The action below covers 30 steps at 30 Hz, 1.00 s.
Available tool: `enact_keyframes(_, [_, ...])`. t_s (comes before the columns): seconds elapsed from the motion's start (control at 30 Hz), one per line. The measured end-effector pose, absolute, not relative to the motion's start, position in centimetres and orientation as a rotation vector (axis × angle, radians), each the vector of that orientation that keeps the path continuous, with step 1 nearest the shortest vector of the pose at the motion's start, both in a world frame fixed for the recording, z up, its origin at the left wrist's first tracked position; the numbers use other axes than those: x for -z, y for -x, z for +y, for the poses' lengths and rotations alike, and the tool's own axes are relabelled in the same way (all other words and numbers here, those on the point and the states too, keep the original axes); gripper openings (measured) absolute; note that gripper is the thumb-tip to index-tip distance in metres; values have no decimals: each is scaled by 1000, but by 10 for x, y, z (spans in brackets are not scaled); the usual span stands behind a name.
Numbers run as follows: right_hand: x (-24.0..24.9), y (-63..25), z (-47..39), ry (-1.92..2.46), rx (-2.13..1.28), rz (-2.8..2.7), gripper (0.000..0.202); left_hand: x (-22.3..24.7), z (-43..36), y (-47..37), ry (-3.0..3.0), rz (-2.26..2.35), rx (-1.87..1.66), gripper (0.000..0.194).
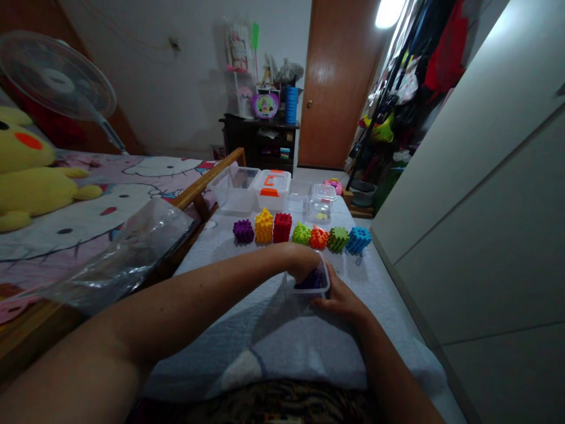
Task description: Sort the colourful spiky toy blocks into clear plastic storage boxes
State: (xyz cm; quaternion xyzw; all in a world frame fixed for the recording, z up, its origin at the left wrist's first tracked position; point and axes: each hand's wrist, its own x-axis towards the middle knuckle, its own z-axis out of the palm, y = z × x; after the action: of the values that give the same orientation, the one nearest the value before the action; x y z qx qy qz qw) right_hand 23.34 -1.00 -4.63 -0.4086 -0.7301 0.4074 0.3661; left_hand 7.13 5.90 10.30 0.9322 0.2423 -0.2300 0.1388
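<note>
Patterned fabric [265, 406] occupies the bottom edge of the frame. Above it, a pale cloth [326, 347] extends toward the center. The tub [327, 277], clear and open-topped, is located just right of center, over the cloth. The right hand [342, 294] is clamped on the tub's right side. The left hand [304, 262] enters the tub from above; its fingertips are hidden, so whether they are together or apart cannot be told. Purple pieces [314, 282] lie inside the tub, next to the left hand.

At left, a plastic bag [128, 259] rests along the wooden edge of the bed [150, 188].

Beyond the tub, seven blocks form a row across the cloth. From left to right: purple block [243, 231], yellow block [263, 226], red block [282, 228], lime block [301, 234], orange block [318, 237], green block [338, 239], blue block [359, 238].

Behind the row, from left to right, stand an open bin [233, 203], a lidded box [271, 200] with orange clips, a small clear box [300, 197] and a lidded jar [323, 194].

A yellow plush [26, 182] occupies the left edge. A fan [57, 76] stands at upper left. A dark cabinet [247, 141] stands at upper center, left of a brown door [344, 82].
</note>
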Motion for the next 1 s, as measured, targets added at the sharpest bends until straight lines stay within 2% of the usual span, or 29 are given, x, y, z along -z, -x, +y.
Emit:
enact_keyframes(0.17, [45, -232, -12, 1063, -1065, -1849, 119, -97, 49, -72, -2740, 811, 568, 23])
enact_keyframes(0.33, [42, -228, -12, 1028, -1060, -1805, 111, -96, 41, -62, -2773, 876, 387, 29])
enact_keyframes(0.43, [40, -229, -12, 1030, -1077, -1788, 109, -99, 33, -49, -2818, 869, 83, 28])
enact_keyframes(0.6, [34, -255, -17, 1100, -1090, -1697, 107, -97, 18, -21, -2737, 808, -652, 28])
enact_keyframes(0.67, [29, -275, -22, 1152, -1069, -1681, 105, -88, 17, -12, -2652, 810, -803, 25])
enact_keyframes(1.0, [19, -363, -40, 1416, -906, -1623, 109, -21, 30, 10, -2518, 1032, -621, 21])
